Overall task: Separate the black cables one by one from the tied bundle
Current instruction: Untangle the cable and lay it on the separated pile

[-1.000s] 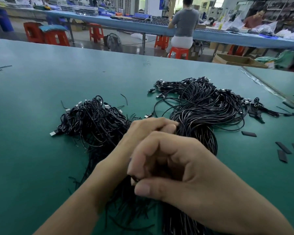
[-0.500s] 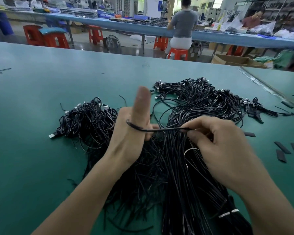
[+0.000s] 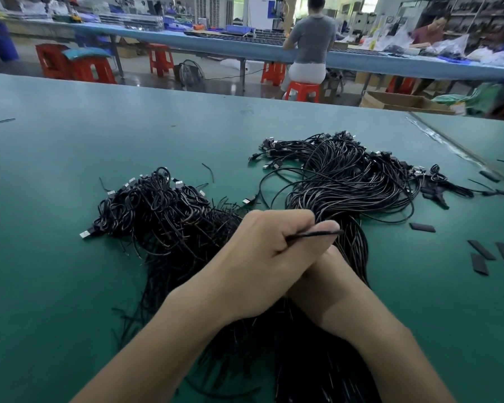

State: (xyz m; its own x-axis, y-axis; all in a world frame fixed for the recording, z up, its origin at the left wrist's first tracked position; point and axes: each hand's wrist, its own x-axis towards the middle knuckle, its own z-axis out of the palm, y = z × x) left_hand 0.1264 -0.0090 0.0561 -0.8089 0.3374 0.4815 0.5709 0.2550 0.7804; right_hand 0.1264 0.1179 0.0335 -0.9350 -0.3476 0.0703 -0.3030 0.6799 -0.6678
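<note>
Two heaps of black cables lie on the green table (image 3: 70, 170). The larger bundle (image 3: 346, 184) spreads at centre right, and its strands run toward me under my arms. The separated pile (image 3: 163, 207), with silver plugs showing, lies at centre left. My left hand (image 3: 268, 251) is curled in a fist over the bundle's neck and pinches one black cable (image 3: 314, 234) between thumb and forefinger. My right hand (image 3: 326, 274) lies crossed beneath the left. Only its back and wrist show, and its fingers are hidden.
Small flat black pieces (image 3: 480, 250) are scattered at the right, one (image 3: 422, 227) near the bundle. A table seam (image 3: 448, 146) runs diagonally at the far right. Beyond the far edge are red stools (image 3: 301, 90) and seated people at a blue bench.
Half a second ago the hands were apart with a cable stretched between them. Now the left hand has folded its thumb onto the cable and crossed over the right hand.
</note>
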